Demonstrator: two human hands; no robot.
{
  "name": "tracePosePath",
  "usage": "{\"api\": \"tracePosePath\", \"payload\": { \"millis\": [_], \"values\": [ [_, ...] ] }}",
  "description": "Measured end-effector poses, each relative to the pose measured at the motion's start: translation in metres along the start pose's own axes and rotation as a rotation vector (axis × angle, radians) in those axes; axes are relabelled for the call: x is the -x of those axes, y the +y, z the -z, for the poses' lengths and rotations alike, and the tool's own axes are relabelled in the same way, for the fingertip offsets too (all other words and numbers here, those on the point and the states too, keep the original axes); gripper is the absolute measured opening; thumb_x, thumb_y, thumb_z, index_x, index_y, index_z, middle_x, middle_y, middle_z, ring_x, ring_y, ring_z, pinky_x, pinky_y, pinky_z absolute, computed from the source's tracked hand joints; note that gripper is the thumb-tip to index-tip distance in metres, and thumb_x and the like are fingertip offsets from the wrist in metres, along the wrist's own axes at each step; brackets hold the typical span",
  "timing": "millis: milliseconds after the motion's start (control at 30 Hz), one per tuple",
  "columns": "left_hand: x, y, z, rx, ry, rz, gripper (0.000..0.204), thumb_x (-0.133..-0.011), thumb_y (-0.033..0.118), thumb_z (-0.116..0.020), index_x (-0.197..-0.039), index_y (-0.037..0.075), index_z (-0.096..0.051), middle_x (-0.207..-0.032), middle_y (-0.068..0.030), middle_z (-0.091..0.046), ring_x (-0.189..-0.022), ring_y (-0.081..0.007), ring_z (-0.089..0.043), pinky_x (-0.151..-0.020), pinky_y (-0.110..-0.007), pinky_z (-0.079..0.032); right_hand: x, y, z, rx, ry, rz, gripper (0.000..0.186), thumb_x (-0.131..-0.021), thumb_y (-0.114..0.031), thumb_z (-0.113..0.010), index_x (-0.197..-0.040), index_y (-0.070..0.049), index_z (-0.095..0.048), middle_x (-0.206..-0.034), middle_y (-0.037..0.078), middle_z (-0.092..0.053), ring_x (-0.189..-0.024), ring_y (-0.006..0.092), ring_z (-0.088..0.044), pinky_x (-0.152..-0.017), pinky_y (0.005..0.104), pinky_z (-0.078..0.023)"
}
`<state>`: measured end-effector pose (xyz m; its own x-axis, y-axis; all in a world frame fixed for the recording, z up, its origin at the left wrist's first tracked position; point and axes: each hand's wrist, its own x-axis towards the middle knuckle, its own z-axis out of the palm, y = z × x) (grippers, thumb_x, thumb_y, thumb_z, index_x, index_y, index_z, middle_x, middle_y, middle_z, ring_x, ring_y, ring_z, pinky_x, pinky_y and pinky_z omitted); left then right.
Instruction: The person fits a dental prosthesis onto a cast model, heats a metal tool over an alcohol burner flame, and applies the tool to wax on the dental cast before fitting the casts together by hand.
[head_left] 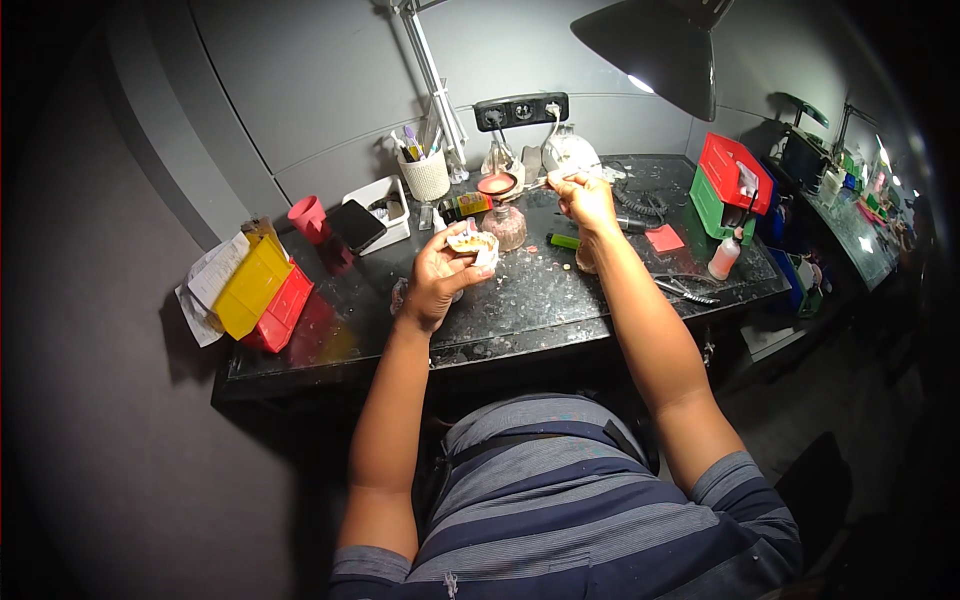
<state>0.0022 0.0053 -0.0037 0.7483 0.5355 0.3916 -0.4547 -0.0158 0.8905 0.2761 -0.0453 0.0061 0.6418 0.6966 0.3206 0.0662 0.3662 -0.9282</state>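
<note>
My left hand [432, 283] is closed round a plaster dental cast [485, 256] with pinkish material on it, held up above the bench's front half. My right hand [586, 203] is raised farther back, fingers pinched on a thin tool [538, 184] that points left. The tool's tip is too small to make out; it lies close to a round dish [497, 184] of pink material. That dish sits above a rounded glass vessel [505, 230], just beyond the cast. Below my right wrist lies a bright green object [563, 241].
Red and green bins [728, 190] and a bottle of pink liquid [724, 258] stand right, near pliers [685, 290] and a pink square sheet [664, 238]. Yellow and red bins [258, 290], a red cup [309, 219] and a pen pot [425, 176] are left. A lamp [655, 50] hangs overhead.
</note>
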Motion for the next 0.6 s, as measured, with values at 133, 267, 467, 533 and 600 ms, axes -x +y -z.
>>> {"api": "tracePosePath", "payload": {
  "millis": [133, 267, 467, 533, 600],
  "values": [
    [-0.0003, -0.0016, 0.0017, -0.026, 0.031, 0.001, 0.076, -0.078, -0.006, -0.071, -0.142, -0.008, -0.031, -0.130, -0.0208, -0.054, -0.112, -0.0264, -0.062, -0.092, -0.037, -0.055, 0.0034, -0.0034, -0.0016, -0.046, -0.001, -0.015, 0.012, -0.086, -0.015, -0.075, -0.090, -0.003, -0.073, -0.071, -0.001, -0.066, -0.051, 0.0044, -0.045, -0.047, 0.0204, -0.034],
    [-0.0012, -0.0041, 0.0031, 0.003, 0.038, -0.006, 0.077, -0.079, -0.005, -0.071, -0.143, -0.009, -0.029, -0.130, -0.0211, -0.054, -0.111, -0.0267, -0.062, -0.092, -0.036, -0.055, 0.0027, -0.0034, -0.0003, 0.009, -0.001, -0.013, 0.012, -0.086, -0.014, -0.075, -0.089, -0.002, -0.073, -0.071, -0.001, -0.066, -0.050, 0.0044, -0.045, -0.047, 0.0205, -0.034],
    [-0.0018, -0.0043, 0.0036, -0.002, 0.053, 0.018, 0.081, -0.079, -0.004, -0.072, -0.145, -0.010, -0.025, -0.129, -0.0223, -0.054, -0.109, -0.0277, -0.063, -0.090, -0.037, -0.056, 0.0010, -0.0010, -0.0019, -0.059, 0.007, 0.012, 0.012, -0.086, -0.014, -0.076, -0.089, -0.002, -0.073, -0.071, -0.001, -0.066, -0.050, 0.0048, -0.045, -0.047, 0.0207, -0.033],
    [-0.0011, -0.0052, 0.0046, -0.006, 0.058, 0.022, 0.082, -0.079, -0.004, -0.072, -0.146, -0.010, -0.024, -0.128, -0.0229, -0.055, -0.109, -0.0279, -0.064, -0.089, -0.037, -0.057, 0.0009, -0.0011, -0.0018, -0.026, 0.005, -0.006, 0.012, -0.086, -0.014, -0.076, -0.089, -0.002, -0.073, -0.072, 0.000, -0.066, -0.050, 0.0050, -0.045, -0.047, 0.0208, -0.033],
    [-0.0008, -0.0062, 0.0055, -0.009, 0.063, 0.025, 0.083, -0.079, -0.004, -0.071, -0.146, -0.011, -0.022, -0.127, -0.0234, -0.055, -0.108, -0.0280, -0.064, -0.089, -0.037, -0.057, 0.0009, -0.0009, -0.0016, -0.014, 0.004, -0.002, 0.013, -0.086, -0.014, -0.076, -0.090, -0.002, -0.073, -0.073, 0.000, -0.067, -0.050, 0.0050, -0.045, -0.047, 0.0209, -0.034]
  ]
}}
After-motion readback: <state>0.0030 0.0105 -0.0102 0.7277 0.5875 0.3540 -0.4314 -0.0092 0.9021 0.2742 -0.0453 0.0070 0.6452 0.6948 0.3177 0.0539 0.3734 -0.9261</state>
